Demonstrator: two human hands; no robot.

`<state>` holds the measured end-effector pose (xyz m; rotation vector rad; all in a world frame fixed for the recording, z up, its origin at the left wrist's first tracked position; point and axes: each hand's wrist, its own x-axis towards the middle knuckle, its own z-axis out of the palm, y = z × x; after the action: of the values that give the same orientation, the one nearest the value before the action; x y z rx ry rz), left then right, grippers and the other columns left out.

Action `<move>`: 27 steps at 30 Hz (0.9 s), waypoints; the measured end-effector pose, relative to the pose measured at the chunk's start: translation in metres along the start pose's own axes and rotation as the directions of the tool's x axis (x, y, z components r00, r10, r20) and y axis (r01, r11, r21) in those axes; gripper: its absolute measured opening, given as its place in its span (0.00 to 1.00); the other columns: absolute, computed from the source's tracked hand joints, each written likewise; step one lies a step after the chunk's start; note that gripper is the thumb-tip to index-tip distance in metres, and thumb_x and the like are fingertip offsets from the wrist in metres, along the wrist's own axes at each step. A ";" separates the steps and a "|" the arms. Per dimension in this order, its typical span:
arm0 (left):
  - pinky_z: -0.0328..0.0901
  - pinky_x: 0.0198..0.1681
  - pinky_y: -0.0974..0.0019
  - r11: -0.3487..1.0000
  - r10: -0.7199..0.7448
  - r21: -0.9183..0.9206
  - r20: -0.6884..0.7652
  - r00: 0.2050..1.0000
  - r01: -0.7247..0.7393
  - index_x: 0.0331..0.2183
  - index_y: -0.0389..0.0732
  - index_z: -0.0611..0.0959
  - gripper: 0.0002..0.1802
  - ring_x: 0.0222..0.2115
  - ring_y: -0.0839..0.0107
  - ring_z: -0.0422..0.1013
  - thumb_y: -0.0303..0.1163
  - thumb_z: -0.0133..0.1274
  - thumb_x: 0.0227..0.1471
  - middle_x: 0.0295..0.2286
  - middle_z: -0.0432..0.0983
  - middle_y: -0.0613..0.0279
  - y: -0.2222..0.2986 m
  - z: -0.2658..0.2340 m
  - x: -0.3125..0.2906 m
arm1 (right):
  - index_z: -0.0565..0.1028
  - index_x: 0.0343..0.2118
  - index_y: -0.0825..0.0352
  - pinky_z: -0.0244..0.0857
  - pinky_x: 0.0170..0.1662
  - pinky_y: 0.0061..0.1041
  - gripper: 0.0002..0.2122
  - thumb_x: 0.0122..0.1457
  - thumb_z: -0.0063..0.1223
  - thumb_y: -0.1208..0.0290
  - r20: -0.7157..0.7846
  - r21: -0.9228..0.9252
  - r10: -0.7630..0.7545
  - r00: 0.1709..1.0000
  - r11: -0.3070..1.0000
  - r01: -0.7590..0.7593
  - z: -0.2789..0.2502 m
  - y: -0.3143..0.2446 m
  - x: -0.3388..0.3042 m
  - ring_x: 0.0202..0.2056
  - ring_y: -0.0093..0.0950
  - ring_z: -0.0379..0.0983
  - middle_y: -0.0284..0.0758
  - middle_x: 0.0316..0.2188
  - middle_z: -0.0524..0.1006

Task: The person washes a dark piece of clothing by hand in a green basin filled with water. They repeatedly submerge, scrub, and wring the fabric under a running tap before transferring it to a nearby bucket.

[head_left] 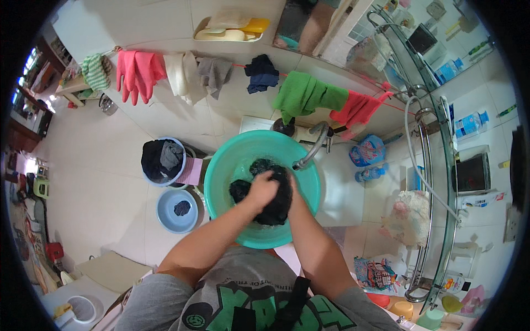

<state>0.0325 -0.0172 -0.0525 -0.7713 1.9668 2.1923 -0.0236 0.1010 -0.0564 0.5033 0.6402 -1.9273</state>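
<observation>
A turquoise basin (221,165) with water in it stands under a curved metal faucet (314,149). Over the water I hold a dark wet cloth (277,204), bunched up between both hands. My left hand (264,192) is closed, its fingers curled round the cloth's upper left side. On the other side my right hand (293,187) grips the same cloth, with most of its fingers hidden behind the fabric. More dark fabric (239,190) lies in the water left of my left hand, and another dark bunch (260,165) sits just beyond it.
Left of the basin stand a blue bucket (181,175) of dark clothes and a small blue basin (164,219) with a dark cloth. Pink gloves (138,71) and a green cloth (309,94) hang on a line behind. Bottles (370,174) and a glass shelf (448,182) are at right.
</observation>
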 end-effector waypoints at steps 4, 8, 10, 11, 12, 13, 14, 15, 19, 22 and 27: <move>0.71 0.39 0.45 0.712 0.276 0.672 -0.005 0.961 -0.201 0.36 0.36 0.79 0.18 0.33 0.41 0.76 0.41 0.56 0.50 0.31 0.79 0.39 0.080 0.033 -0.054 | 0.79 0.42 0.63 0.73 0.46 0.39 0.22 0.64 0.44 0.47 0.030 0.037 -0.218 0.975 0.975 0.217 -0.031 0.008 0.005 0.39 0.36 0.78 0.39 0.38 0.80; 0.72 0.36 0.45 0.526 0.412 0.794 0.075 0.908 -0.305 0.33 0.37 0.77 0.17 0.31 0.43 0.76 0.41 0.59 0.49 0.30 0.79 0.44 0.065 0.005 -0.010 | 0.79 0.43 0.63 0.73 0.47 0.38 0.22 0.65 0.43 0.47 -0.507 -0.471 -0.287 0.813 0.882 0.018 -0.077 -0.001 0.000 0.39 0.35 0.77 0.40 0.38 0.80; 0.73 0.36 0.48 0.351 0.363 0.898 0.131 0.923 -0.265 0.36 0.39 0.78 0.14 0.35 0.49 0.78 0.38 0.55 0.52 0.37 0.79 0.47 0.066 -0.035 -0.001 | 0.71 0.54 0.67 0.70 0.50 0.33 0.22 0.63 0.53 0.56 -0.373 -0.389 -0.281 0.884 0.912 0.126 0.014 0.006 -0.059 0.46 0.33 0.74 0.40 0.46 0.75; 0.73 0.39 0.50 0.288 0.356 0.933 0.106 0.929 -0.217 0.37 0.39 0.77 0.12 0.38 0.51 0.78 0.37 0.52 0.54 0.39 0.79 0.49 0.062 -0.043 0.008 | 0.67 0.58 0.68 0.68 0.52 0.33 0.25 0.62 0.55 0.59 -0.359 -0.461 -0.389 0.848 0.864 0.202 0.024 -0.001 -0.083 0.49 0.33 0.72 0.41 0.51 0.73; 0.72 0.42 0.52 0.220 0.350 0.961 0.082 0.933 -0.167 0.37 0.40 0.77 0.10 0.42 0.53 0.77 0.35 0.50 0.56 0.42 0.78 0.51 0.057 -0.047 0.017 | 0.63 0.61 0.68 0.66 0.54 0.32 0.28 0.62 0.57 0.61 -0.336 -0.526 -0.491 0.804 0.805 0.273 0.023 -0.007 -0.098 0.52 0.34 0.70 0.42 0.55 0.71; 0.65 0.53 0.49 0.154 0.241 0.979 0.094 0.966 -0.134 0.40 0.40 0.79 0.11 0.54 0.55 0.69 0.32 0.45 0.57 0.50 0.73 0.50 0.075 -0.049 0.012 | 0.63 0.62 0.67 0.66 0.54 0.32 0.29 0.61 0.59 0.64 -0.254 -0.655 -0.557 0.791 0.700 0.283 0.014 -0.010 -0.105 0.52 0.34 0.70 0.42 0.54 0.71; 0.62 0.55 0.45 0.056 0.334 0.985 0.137 0.933 -0.164 0.45 0.40 0.77 0.15 0.57 0.53 0.64 0.34 0.48 0.55 0.52 0.70 0.49 0.071 -0.043 0.013 | 0.62 0.62 0.66 0.66 0.54 0.31 0.30 0.59 0.61 0.66 -0.164 -0.765 -0.607 0.778 0.576 0.288 0.003 -0.012 -0.110 0.52 0.35 0.70 0.41 0.54 0.71; 0.58 0.57 0.42 -0.044 0.419 0.982 0.187 0.889 -0.185 0.49 0.40 0.76 0.21 0.59 0.52 0.60 0.36 0.51 0.53 0.55 0.66 0.48 0.063 -0.035 0.012 | 0.62 0.63 0.65 0.65 0.55 0.31 0.31 0.58 0.62 0.68 -0.068 -0.853 -0.640 0.765 0.435 0.288 -0.006 -0.013 -0.112 0.52 0.36 0.70 0.41 0.53 0.71; 0.43 0.61 0.24 -0.062 0.192 0.849 0.526 0.829 -0.525 0.64 0.62 0.63 0.36 0.66 0.45 0.45 0.53 0.49 0.55 0.65 0.48 0.49 0.073 -0.001 -0.018 | 0.53 0.67 0.63 0.58 0.60 0.47 0.38 0.55 0.60 0.66 0.159 -0.980 -0.737 0.657 -0.196 0.018 -0.009 0.009 -0.091 0.58 0.53 0.60 0.54 0.56 0.65; 0.46 0.59 0.22 0.003 -0.055 0.841 0.541 0.839 -0.541 0.63 0.65 0.65 0.34 0.65 0.41 0.46 0.57 0.48 0.56 0.65 0.47 0.49 0.046 0.004 0.016 | 0.47 0.69 0.58 0.54 0.63 0.48 0.41 0.56 0.58 0.59 -0.090 -0.950 -0.707 0.702 -0.150 -0.273 -0.014 0.025 -0.048 0.62 0.62 0.51 0.61 0.64 0.51; 0.67 0.47 0.42 0.399 0.284 0.838 0.274 0.919 -0.373 0.47 0.48 0.77 0.19 0.43 0.35 0.71 0.37 0.54 0.52 0.40 0.73 0.33 0.014 0.009 0.054 | 0.48 0.68 0.50 0.51 0.64 0.47 0.35 0.61 0.53 0.59 -0.152 -0.986 -0.816 0.557 0.090 -0.137 -0.004 0.032 -0.020 0.62 0.58 0.53 0.59 0.61 0.58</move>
<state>-0.0231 -0.0246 -0.0625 -0.0852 2.8950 0.8826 0.0141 0.1062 -0.0541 0.1668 2.6458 -1.1436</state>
